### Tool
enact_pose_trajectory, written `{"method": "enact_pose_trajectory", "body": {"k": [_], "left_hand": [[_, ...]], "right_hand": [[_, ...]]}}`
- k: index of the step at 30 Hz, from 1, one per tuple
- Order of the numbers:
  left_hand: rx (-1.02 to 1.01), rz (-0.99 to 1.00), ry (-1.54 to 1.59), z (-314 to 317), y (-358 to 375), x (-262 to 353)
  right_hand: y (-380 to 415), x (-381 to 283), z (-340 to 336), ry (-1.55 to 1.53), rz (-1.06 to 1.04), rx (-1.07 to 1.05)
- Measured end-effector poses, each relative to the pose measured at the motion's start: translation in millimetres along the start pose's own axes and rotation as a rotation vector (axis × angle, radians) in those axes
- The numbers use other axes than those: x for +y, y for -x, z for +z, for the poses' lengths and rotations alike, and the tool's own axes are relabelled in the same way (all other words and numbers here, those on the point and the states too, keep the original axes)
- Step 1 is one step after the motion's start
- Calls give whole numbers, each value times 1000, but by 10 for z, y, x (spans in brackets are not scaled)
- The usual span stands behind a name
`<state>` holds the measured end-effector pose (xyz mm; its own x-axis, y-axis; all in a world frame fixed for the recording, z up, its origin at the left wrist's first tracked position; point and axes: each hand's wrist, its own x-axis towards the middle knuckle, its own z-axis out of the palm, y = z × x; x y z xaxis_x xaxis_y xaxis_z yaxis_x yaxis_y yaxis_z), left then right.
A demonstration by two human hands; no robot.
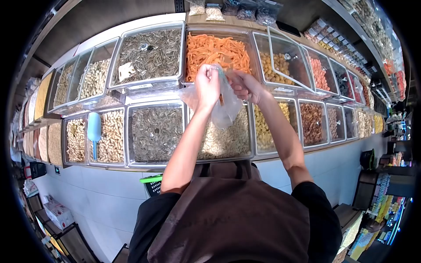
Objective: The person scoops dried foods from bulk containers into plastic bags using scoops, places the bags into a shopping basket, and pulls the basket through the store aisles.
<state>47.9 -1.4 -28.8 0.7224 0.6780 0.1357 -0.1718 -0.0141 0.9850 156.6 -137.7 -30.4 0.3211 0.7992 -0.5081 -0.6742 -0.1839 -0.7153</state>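
A clear plastic bag [226, 111] hangs in front of me, over the edge between the upper and lower rows of bins. My left hand [207, 86] is closed, its fingers pinching the bag near its top. On the other side, my right hand [246, 86] has its fingers curled around the bag's upper edge. A small orange-brown piece shows through the plastic, too blurred to name. Right behind my hands stands an open bin of orange dried strips [217, 49]. Below the bag is a bin of pale seeds or nuts [228, 139], partly hidden by my left forearm.
Bins of sunflower seeds [151, 55] and peanuts [112, 138] line the left, with a blue scoop [94, 129] on the peanuts. A clear lid [289, 59] stands tilted over a bin at right. A green-rimmed basket [152, 184] is beside me. Packed bags [215, 13] sit behind.
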Motion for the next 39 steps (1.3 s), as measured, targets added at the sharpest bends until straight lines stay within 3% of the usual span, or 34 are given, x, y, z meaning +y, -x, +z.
{"method": "enact_pose_trajectory", "body": {"k": [3,5,7,9,12,15,20,24,26,31,33,39], "left_hand": [[122,89,-40,-102,39,-187],[176,66,-152,-228,15,-183],[237,32,-61,-317,-15,-122],[267,89,-93,-411,-62,-174],[315,23,75,-470,-83,-246],[339,-13,4,-473,-8,-238],[232,-78,-97,-349,283,141],[173,-4,-327,-277,527,-66],[184,-22,-241,-261,602,-401],[170,6,27,-349,823,-363],[113,-275,64,-419,920,-240],[56,-240,410,-644,1075,-414]], "right_hand": [[10,-55,17,-35,5,64],[60,-91,103,-63,-9,88],[175,-156,218,3,-51,147],[285,-178,270,10,-83,121],[480,-251,371,-15,-91,81],[780,-275,585,-4,-94,90],[1208,-37,700,-8,-59,99],[1534,255,604,-16,-36,66],[1659,375,587,-14,-22,86],[1877,599,614,-10,15,88],[1895,675,633,-2,42,84],[1834,775,737,104,193,16]]}}
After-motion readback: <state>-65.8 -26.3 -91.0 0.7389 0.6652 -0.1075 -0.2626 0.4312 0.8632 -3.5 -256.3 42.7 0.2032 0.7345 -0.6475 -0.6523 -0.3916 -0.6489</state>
